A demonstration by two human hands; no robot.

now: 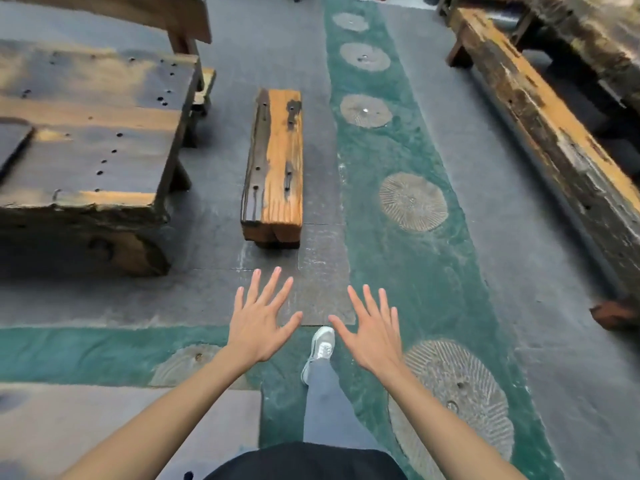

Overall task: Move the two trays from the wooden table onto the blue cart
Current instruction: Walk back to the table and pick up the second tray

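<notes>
My left hand point(260, 318) and my right hand point(372, 329) are held out in front of me over the floor, palms down, fingers spread, holding nothing. The wooden table point(104, 140) stands at the left, well ahead of my left hand. A dark flat tray point(12, 143) lies on it at the left edge of the view, mostly cut off. No second tray and no blue cart are in view.
A short wooden bench point(275, 164) stands on the grey floor straight ahead. A long wooden bench point(540, 123) runs along the right. A green floor strip point(415, 271) with round stone discs leads forward. My foot in a white shoe point(320, 351) steps between my hands.
</notes>
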